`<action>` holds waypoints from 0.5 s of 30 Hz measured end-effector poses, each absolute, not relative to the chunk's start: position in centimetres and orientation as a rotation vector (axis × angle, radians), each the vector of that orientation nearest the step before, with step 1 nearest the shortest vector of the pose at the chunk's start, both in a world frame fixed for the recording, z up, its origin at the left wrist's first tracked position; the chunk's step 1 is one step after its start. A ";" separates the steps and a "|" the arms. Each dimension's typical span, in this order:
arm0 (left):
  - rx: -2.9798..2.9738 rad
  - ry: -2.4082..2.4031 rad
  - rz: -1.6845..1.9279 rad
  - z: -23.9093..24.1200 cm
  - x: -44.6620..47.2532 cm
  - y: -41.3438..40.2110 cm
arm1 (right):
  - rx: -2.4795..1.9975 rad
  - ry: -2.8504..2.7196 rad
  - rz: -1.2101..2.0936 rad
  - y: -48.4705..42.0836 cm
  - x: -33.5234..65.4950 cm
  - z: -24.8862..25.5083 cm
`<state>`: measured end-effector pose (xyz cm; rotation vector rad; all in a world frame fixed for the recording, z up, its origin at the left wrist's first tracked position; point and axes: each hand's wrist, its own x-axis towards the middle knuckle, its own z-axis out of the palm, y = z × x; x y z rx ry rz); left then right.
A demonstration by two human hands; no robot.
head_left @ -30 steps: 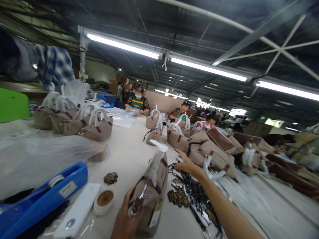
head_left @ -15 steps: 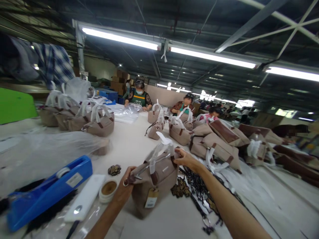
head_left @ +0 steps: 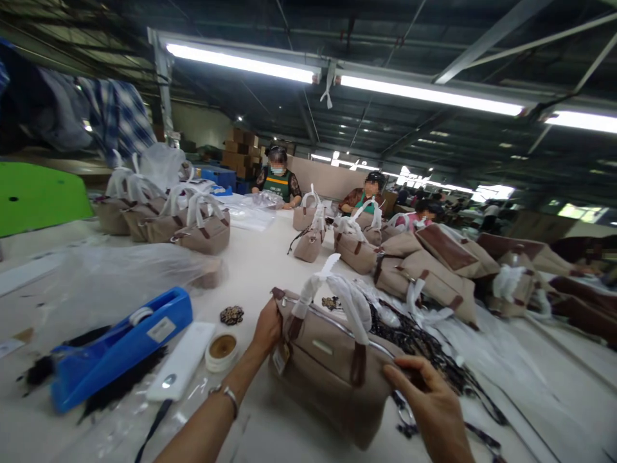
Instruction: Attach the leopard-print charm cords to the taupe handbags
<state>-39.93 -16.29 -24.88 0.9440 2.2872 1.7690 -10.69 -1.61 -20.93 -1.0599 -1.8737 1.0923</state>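
Observation:
A taupe handbag (head_left: 332,366) with brown leather trim stands on the white table in front of me. White wrapping covers its two raised handles (head_left: 337,299), and a small metal plate sits on its side. My left hand (head_left: 268,328) grips the bag's far left top corner, with a bracelet on that wrist. My right hand (head_left: 427,392) pinches the near right top corner between thumb and fingers. A paper tag (head_left: 281,357) hangs at the left end, partly in shadow. Dark straps with metal clips (head_left: 434,347) lie behind and right of the bag.
On the left are a blue tape dispenser (head_left: 125,347), a white device (head_left: 182,363), a round tub of brown paste (head_left: 222,352) and clear plastic film. More handbags (head_left: 202,228) stand at the back left and pile up on the right. Co-workers (head_left: 277,180) sit across the table.
The handbag has turned, so its long side with the metal plate now faces me. My right hand has come nearer and lower with its corner; my left has moved farther away.

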 end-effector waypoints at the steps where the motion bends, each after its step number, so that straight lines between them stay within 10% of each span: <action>1: 0.947 2.335 1.695 -24.7 -40.3 -16.4 | -1.073 -1.791 1.182 -2.5 -10.5 -21.6; 15: 1.039 2.479 1.591 -27.2 -40.4 -21.1 | -0.474 -1.754 1.570 -13.5 -9.2 -26.6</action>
